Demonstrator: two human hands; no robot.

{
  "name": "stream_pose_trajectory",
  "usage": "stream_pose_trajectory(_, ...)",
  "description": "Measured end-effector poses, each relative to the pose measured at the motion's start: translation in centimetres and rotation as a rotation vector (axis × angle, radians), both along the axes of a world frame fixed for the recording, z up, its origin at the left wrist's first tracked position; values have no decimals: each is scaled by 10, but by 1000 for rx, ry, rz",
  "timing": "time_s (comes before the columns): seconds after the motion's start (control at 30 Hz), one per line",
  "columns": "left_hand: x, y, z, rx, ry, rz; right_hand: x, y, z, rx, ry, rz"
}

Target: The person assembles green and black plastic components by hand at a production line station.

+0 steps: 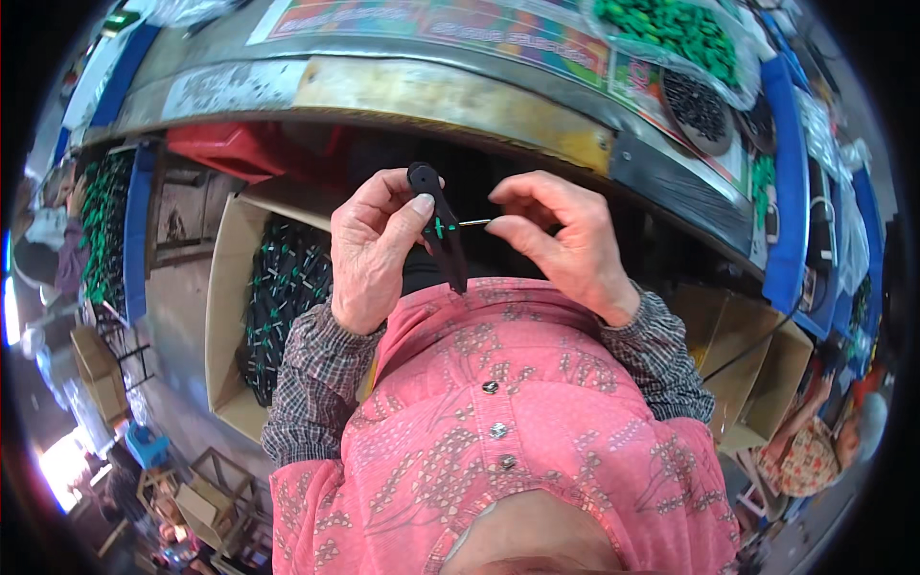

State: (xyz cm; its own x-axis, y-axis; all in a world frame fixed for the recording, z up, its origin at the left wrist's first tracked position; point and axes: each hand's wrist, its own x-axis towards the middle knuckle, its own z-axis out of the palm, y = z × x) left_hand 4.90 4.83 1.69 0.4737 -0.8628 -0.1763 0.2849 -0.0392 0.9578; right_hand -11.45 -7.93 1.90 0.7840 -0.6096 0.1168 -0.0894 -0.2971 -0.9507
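Note:
My left hand (372, 240) is closed around a black plastic piece (443, 240), long and narrow with a rounded head at its upper end. Small green parts (441, 228) show on its middle, beside my left thumb. A thin metal rod (473, 222) sticks out of the piece to the right. At the rod's free end is the thumb tip of my right hand (561, 235). The right index finger is curled above, with a gap between it and the thumb. Whatever lies behind the right fingers is hidden.
A cardboard box (230, 316) of black and green pieces stands at my left. Ahead runs the workbench edge (450, 96), bearing a bag of green parts (671, 38) and a bowl of small black parts (698, 107). Another cardboard box (757, 374) is at right.

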Motion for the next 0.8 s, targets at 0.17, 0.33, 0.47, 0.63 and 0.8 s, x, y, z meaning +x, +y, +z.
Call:
stream_pose_trajectory(0.17,-19,-20,0,-72,95,-53,-8,-3,-1,141,22,19)
stream_pose_trajectory(0.33,-31,-29,-3,-88,98,-122,-16,-8,1,186,88,98)
stream_pose_trajectory(0.47,-34,-31,-7,-93,127,-129,-17,-5,2,263,54,75)
stream_pose_trajectory(0.63,-34,-35,-5,-103,126,-139,-19,-6,3,194,-28,39)
stream_pose_trajectory(0.8,-36,-41,-3,-72,157,-118,-19,-7,1,-205,-103,23)
